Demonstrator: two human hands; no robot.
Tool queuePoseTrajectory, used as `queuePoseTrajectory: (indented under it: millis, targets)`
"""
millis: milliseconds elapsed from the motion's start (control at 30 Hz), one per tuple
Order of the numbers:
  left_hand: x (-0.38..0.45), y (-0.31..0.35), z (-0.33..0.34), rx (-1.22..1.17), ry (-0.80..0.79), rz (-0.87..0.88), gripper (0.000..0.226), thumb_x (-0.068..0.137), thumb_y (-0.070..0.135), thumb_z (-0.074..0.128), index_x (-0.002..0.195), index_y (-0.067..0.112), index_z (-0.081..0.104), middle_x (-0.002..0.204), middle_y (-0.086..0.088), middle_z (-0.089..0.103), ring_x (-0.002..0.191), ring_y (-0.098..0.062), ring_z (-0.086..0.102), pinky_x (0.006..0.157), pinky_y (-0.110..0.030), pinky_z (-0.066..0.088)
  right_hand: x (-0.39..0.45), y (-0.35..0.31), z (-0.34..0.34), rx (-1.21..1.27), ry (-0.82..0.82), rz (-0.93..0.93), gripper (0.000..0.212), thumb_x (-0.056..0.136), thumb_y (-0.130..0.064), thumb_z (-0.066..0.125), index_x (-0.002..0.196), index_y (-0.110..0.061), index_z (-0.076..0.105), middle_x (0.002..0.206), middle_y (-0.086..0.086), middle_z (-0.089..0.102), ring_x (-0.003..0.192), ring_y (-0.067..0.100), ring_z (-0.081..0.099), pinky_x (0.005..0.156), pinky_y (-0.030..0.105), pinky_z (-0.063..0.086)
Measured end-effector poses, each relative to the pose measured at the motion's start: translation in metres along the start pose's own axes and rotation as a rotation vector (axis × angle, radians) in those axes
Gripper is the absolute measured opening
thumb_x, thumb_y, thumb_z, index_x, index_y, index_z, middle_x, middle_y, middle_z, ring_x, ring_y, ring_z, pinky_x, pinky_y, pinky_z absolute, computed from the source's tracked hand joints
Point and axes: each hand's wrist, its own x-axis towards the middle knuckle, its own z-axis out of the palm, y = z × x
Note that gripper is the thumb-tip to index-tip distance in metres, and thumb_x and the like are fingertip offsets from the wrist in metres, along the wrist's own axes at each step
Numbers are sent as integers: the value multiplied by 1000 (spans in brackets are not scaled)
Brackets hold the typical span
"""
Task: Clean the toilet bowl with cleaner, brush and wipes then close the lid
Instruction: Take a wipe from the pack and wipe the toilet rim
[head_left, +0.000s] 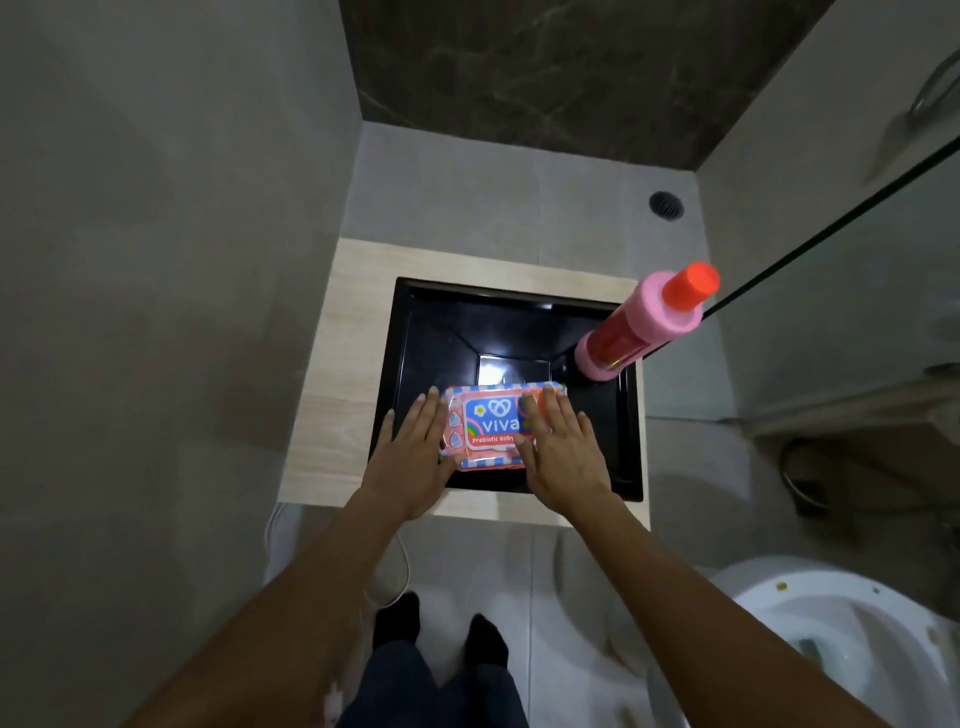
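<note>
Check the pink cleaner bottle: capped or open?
Capped. The pink bottle stands upright at the black sink's right rim with its orange cap on; neither hand touches it.

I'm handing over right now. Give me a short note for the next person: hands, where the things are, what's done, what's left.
Left hand and right hand: both flat, fingers straight, on the wipes pack, which lies in the black sink.
Cleaner bottle: upright at the sink's far right corner, cap on.
Toilet bowl: lower right, lid up, specks on the rim.
Brush: not in view.
Done: nothing that shows.
Left: cleaner, brushing, wiping, closing the lid.
</note>
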Motion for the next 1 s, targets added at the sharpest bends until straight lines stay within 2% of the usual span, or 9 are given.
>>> queuePoseTrajectory:
  millis: [67,133,233,333,400,500,567,833,1000]
  targets:
    - [5,-4,12,-7,36,39,74,98,55,24,151,14,-8,160,-2,-11,147,-15,-8,116,-38,-4,6,4,9,-27,51,-58,58,101,-37,28,153,-14,17,160,12,11,148,29,9,117,46,14]
    - [7,-6,26,8,76,74,83,87,64,7,151,14,-6,160,-1,-9,147,-15,-5,114,-37,-5,10,8,17,-54,74,-99,65,95,-43,17,152,-12,22,158,13,18,146,30,17,115,48,20]
    - [8,-8,42,2,125,92,85,83,65,2,151,15,-6,160,-2,-8,146,-14,-3,112,-37,-5,12,15,27,-96,55,-140,71,92,-48,6,154,-14,15,160,10,11,148,26,11,117,47,16]
    - [9,-7,49,-26,170,81,80,85,64,3,148,17,-13,159,0,-10,145,-11,-5,113,-37,-4,15,20,30,-133,83,-173,64,100,-46,26,154,-13,12,161,9,8,148,24,8,117,44,9]
    - [11,-6,51,-49,187,77,77,86,64,2,146,18,-16,159,0,-10,145,-10,-5,113,-36,-4,17,21,30,-148,88,-214,67,100,-46,36,153,-12,12,161,8,9,148,22,7,116,41,2]
    - [17,-6,48,-86,173,69,71,91,59,7,143,21,-21,159,0,-13,146,-11,-6,113,-35,-8,21,22,30,-168,74,-259,72,99,-49,37,153,-12,9,161,7,7,148,21,5,114,38,-3]
    - [19,-8,46,-73,142,72,76,88,59,12,144,20,-21,159,0,-16,146,-12,-6,113,-36,-8,24,22,31,-168,65,-275,74,98,-49,39,153,-11,8,161,7,7,149,21,5,114,37,-3]
    - [23,-13,44,62,116,96,82,87,62,7,149,13,-16,158,-3,-17,146,-14,-7,117,-40,-1,29,19,32,-157,68,-316,69,100,-44,34,153,-11,7,161,6,4,149,20,3,115,34,-3]
    - [24,-14,47,75,129,108,85,79,66,-16,146,14,-19,159,-6,-15,147,-16,-6,116,-41,-1,32,19,28,-172,53,-329,69,101,-43,33,153,-11,1,161,8,1,149,21,1,114,33,-7]
